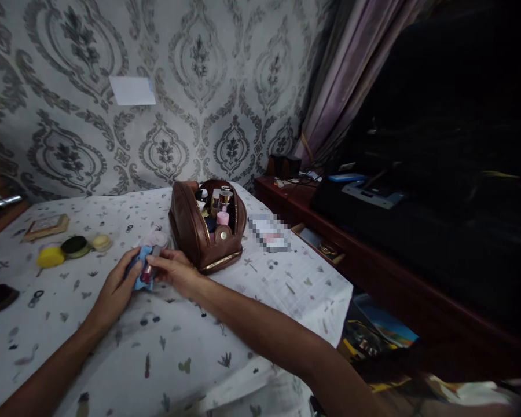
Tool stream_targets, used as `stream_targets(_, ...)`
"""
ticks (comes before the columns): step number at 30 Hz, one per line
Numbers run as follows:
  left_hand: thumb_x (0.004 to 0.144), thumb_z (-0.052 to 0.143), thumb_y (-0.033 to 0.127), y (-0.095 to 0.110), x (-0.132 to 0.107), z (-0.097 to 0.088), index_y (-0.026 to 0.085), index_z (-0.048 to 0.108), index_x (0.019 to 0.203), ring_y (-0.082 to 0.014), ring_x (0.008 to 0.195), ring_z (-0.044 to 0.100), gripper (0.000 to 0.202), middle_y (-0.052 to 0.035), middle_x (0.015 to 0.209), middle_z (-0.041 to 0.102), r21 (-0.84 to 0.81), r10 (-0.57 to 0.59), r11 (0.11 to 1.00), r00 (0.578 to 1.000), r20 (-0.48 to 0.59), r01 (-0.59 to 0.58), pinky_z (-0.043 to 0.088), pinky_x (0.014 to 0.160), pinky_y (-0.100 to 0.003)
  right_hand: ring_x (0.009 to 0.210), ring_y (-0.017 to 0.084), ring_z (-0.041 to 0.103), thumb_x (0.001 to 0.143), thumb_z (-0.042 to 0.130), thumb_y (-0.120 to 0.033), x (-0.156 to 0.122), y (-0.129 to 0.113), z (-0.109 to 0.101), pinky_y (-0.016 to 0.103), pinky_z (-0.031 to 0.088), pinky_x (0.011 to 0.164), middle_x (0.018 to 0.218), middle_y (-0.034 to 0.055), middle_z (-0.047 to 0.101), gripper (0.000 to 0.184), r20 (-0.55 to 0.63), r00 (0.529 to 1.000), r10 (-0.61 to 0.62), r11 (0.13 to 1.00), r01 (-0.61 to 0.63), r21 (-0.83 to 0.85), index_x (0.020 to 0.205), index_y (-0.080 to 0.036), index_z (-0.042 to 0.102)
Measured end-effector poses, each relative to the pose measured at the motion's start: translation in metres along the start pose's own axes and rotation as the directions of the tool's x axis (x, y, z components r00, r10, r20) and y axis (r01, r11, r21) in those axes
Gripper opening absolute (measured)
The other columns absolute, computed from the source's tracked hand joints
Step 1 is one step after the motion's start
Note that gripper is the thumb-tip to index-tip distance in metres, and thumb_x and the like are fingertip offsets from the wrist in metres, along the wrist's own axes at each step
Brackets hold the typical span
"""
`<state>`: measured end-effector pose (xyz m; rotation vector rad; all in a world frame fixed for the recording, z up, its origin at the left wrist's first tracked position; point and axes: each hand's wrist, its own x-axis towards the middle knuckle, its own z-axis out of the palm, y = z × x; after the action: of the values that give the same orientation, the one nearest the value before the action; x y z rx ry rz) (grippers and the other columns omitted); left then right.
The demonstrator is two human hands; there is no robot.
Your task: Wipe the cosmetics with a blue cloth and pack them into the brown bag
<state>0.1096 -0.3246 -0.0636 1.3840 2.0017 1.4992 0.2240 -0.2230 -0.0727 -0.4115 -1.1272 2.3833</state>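
My left hand is closed around a blue cloth on the patterned white table cover. My right hand pinches a small reddish bottle with a grey cap against that cloth. Both hands meet just left of an open brown leather toiletry bag. The bag holds several small bottles and jars, among them one with a pink cap.
A yellow lid, a dark green tin and a pale round tin lie at the left. A flat framed box sits behind them. A dark wooden cabinet runs along the right.
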Motion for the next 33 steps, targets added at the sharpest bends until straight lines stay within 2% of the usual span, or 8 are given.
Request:
stream_targets(3,0.077,0.06,0.061,-0.003,0.003,-0.002,0.019,0.064,0.112,-0.0274,0.106,0.062,0.054,-0.0054,0.11,0.07,-0.025,-0.035,0.999,0.999,0.011,0.035,0.048,0.099,-0.039,0.053,0.008,0.057,0.057,0.089,-0.043,0.001,0.003,-0.002,0.02,0.043,0.05,0.065,-0.0026,0.065,0.043,-0.024,1.0,-0.011,0.997,0.009,-0.076,0.079,-0.014,0.066)
stream_targets(7,0.074,0.063,0.05,0.0,0.003,-0.006,0.018,0.067,0.098,-0.0214,0.082,0.062,0.041,-0.0024,0.089,0.069,-0.06,-0.068,0.996,0.998,-0.007,0.068,0.052,0.077,-0.031,0.056,0.009,0.057,0.059,0.086,-0.051,0.0,0.005,-0.004,0.019,0.041,0.047,0.068,-0.0019,0.065,0.048,-0.004,0.999,-0.044,0.987,0.043,-0.152,0.084,-0.016,0.065)
stream_targets(10,0.075,0.059,0.042,0.003,0.004,-0.009,0.017,0.069,0.098,-0.0187,0.076,0.06,0.035,-0.0025,0.089,0.069,-0.069,-0.065,0.996,0.997,-0.034,0.063,0.049,0.069,-0.028,0.059,0.011,0.06,0.061,0.085,-0.052,0.0,0.003,-0.004,0.019,0.043,0.047,0.072,-0.0018,0.066,0.05,0.033,0.998,-0.057,0.985,0.061,-0.16,0.09,-0.017,0.063)
stream_targets(16,0.081,0.053,0.029,0.003,0.002,-0.011,0.019,0.071,0.097,-0.0202,0.094,0.061,0.026,-0.0048,0.1,0.067,0.02,0.067,0.998,0.991,-0.112,-0.066,0.048,0.087,-0.032,0.058,0.01,0.06,0.064,0.085,-0.047,-0.001,0.002,-0.003,0.019,0.043,0.047,0.075,-0.0026,0.066,0.052,0.048,0.996,-0.073,0.978,0.081,-0.195,0.101,-0.019,0.062)
stream_targets(21,0.086,0.05,0.022,0.001,0.001,-0.013,0.019,0.071,0.097,-0.0196,0.097,0.059,0.023,-0.0049,0.098,0.064,0.091,0.238,0.97,0.963,-0.127,-0.227,0.047,0.09,-0.032,0.062,0.011,0.06,0.066,0.083,-0.045,-0.001,0.003,-0.003,0.019,0.043,0.047,0.079,-0.003,0.066,0.061,0.039,0.995,-0.097,0.959,0.104,-0.263,0.118,-0.022,0.059)
stream_targets(26,0.087,0.05,0.018,0.002,0.002,-0.017,0.02,0.07,0.098,-0.0199,0.096,0.058,0.023,-0.0048,0.096,0.062,0.156,0.279,0.954,0.95,-0.138,-0.257,0.047,0.089,-0.032,0.062,0.011,0.058,0.069,0.079,-0.042,0.001,0.005,-0.005,0.021,0.045,0.052,0.076,-0.0044,0.062,0.062,0.032,0.983,-0.182,0.908,0.181,-0.378,0.124,-0.022,0.057)
stream_targets(30,0.088,0.049,0.017,0.0,0.003,-0.017,0.02,0.07,0.097,-0.0198,0.098,0.058,0.023,-0.0051,0.098,0.062,0.158,0.322,0.94,0.938,-0.127,-0.301,0.047,0.089,-0.033,0.056,0.008,0.051,0.073,0.076,-0.044,0.002,0.009,-0.006,0.02,0.041,0.05,0.073,-0.005,0.061,0.058,0.086,0.976,-0.201,0.874,0.219,-0.433,0.123,-0.021,0.058)
stream_targets(33,0.088,0.048,0.016,-0.003,0.003,-0.016,0.021,0.07,0.098,-0.0193,0.1,0.058,0.025,-0.0051,0.1,0.061,0.161,0.322,0.939,0.942,-0.093,-0.305,0.048,0.091,-0.033,0.052,0.008,0.046,0.079,0.07,-0.049,0.003,0.011,-0.008,0.02,0.037,0.047,0.07,-0.0055,0.057,0.061,0.122,0.972,-0.201,0.835,0.235,-0.497,0.131,-0.02,0.056)
